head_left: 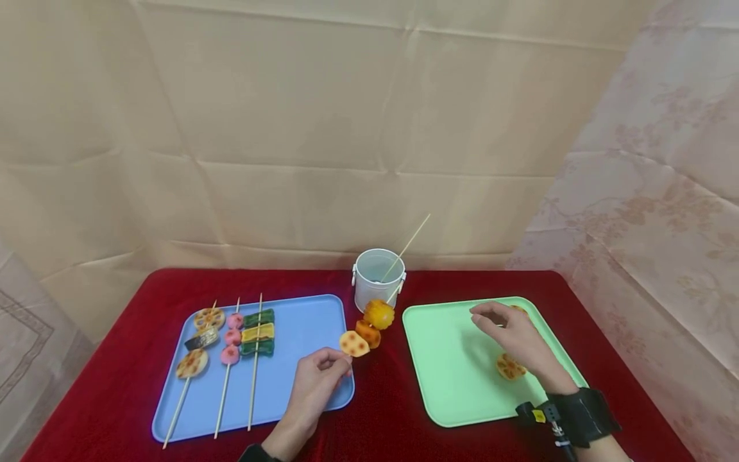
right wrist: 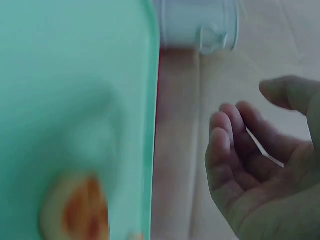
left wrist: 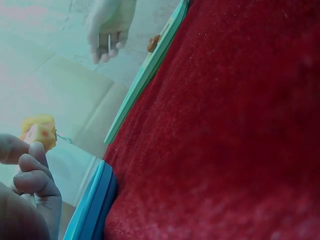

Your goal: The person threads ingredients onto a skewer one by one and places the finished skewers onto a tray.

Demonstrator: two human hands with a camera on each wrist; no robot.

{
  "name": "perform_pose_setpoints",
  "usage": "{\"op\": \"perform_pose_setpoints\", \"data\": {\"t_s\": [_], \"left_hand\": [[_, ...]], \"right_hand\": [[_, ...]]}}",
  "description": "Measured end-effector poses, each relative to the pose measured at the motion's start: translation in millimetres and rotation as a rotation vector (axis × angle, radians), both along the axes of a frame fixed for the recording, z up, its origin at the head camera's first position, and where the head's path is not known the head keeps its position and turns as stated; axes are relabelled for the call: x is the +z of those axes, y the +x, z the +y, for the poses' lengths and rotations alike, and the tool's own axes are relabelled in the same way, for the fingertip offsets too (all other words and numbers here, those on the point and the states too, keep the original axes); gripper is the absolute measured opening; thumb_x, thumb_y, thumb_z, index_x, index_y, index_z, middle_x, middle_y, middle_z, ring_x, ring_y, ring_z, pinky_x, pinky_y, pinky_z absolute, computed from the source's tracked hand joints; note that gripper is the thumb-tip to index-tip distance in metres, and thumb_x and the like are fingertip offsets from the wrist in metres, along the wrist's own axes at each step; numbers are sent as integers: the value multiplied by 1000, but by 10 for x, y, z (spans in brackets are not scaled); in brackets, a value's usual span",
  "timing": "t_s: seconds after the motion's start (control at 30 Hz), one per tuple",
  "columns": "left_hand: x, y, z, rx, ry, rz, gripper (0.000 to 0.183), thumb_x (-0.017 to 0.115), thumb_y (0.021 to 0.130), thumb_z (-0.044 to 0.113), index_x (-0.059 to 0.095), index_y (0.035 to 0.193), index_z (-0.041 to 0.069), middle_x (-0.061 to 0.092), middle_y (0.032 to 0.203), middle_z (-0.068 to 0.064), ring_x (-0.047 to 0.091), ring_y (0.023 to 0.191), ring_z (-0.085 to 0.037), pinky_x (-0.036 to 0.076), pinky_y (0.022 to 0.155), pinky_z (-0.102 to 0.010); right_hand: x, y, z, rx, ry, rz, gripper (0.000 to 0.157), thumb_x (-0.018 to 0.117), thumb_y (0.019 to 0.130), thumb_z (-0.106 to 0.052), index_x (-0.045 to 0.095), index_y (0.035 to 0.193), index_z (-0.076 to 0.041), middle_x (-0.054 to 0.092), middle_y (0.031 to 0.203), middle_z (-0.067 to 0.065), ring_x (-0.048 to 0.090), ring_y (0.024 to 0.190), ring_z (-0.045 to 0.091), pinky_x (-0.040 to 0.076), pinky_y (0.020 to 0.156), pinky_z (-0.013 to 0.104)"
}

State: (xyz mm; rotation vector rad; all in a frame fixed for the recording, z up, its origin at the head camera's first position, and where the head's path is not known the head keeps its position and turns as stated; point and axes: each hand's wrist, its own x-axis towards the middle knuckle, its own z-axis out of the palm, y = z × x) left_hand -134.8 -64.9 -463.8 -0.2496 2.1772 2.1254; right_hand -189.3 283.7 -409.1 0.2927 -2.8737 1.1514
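Between thumb and fingers my left hand (head_left: 314, 385) pinches the lower end of a food skewer (head_left: 368, 333), held over the right edge of the blue tray (head_left: 312, 314). From top to bottom it carries a yellow corn piece (head_left: 379, 314), an orange piece (head_left: 368, 334) and a pale slice with brown spots (head_left: 354, 344). Above the green tray (head_left: 444, 359), my right hand (head_left: 514, 333) holds nothing, its fingers loosely bent and the thumb apart from them. Under it lies a lotus root slice (head_left: 510, 367); another piece is partly hidden behind the hand.
Several loaded skewers lie on the blue tray's left side, including one with pink balls (head_left: 232, 337) and one with green and yellow pieces (head_left: 258, 332). A white bucket (head_left: 375, 282) with a thin bamboo stick (head_left: 412, 239) stands behind, between the trays. Red cloth (head_left: 381, 410) covers the table.
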Motion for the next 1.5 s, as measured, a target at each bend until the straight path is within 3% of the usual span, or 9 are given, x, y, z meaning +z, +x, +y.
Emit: {"op": "perform_pose_setpoints", "data": {"t_s": [0.17, 0.3, 0.57, 0.7, 1.03, 1.27, 1.5], "left_hand": [[1, -8, -21, 8, -7, -16, 22, 67, 85, 17, 67, 90, -5, 61, 67, -1, 48, 56, -11, 39, 52, -21], [-1, -6, -31, 14, -6, -17, 19, 67, 85, 16, 67, 89, -3, 61, 67, -2, 48, 56, -11, 39, 52, -21], [-33, 4, -30, 14, 4, -19, 19, 67, 86, 17, 66, 89, -2, 62, 68, -3, 49, 57, -11, 39, 52, -21], [-38, -4, -26, 6, -4, -24, 22, 67, 86, 19, 66, 90, -3, 63, 68, -2, 49, 57, -11, 39, 52, -21], [-34, -23, -22, 10, -8, -29, 19, 66, 86, 17, 66, 89, -2, 62, 68, -2, 48, 56, -11, 39, 52, -21], [-51, -30, -19, 10, 5, -29, 19, 67, 86, 17, 65, 90, -2, 62, 68, -2, 49, 56, -12, 39, 52, -21], [-61, -35, -20, 12, 2, -30, 21, 67, 86, 18, 65, 91, -2, 62, 68, -1, 49, 57, -13, 40, 52, -21]], "right_hand": [[-15, 32, 193, 55, 141, 50, 34, 62, 93, -34, 69, 112, -7, 67, 106, 1, 64, 93, 18, 51, 79, 39], [-15, 82, 301, 97, 204, 18, 28, 68, 89, -24, 68, 110, -5, 66, 107, 5, 65, 90, 17, 52, 75, 35], [-39, 172, 473, 190, 363, -47, 40, 74, 81, -39, 69, 109, -11, 66, 106, 0, 64, 91, 18, 52, 72, 32], [-49, 202, 542, 242, 428, -63, 41, 75, 79, -39, 69, 108, -10, 66, 104, -2, 62, 89, 14, 50, 72, 31], [-74, 194, 544, 326, 488, -36, 32, 77, 77, -22, 69, 105, -9, 64, 100, -4, 58, 88, 12, 49, 73, 32], [-103, 195, 521, 309, 495, -3, 33, 79, 75, -19, 69, 105, -8, 63, 100, -2, 58, 91, 16, 49, 75, 34], [-134, 181, 510, 285, 481, -28, 27, 79, 75, -25, 70, 98, -14, 52, 91, -3, 45, 82, 10, 42, 66, 27]]}}
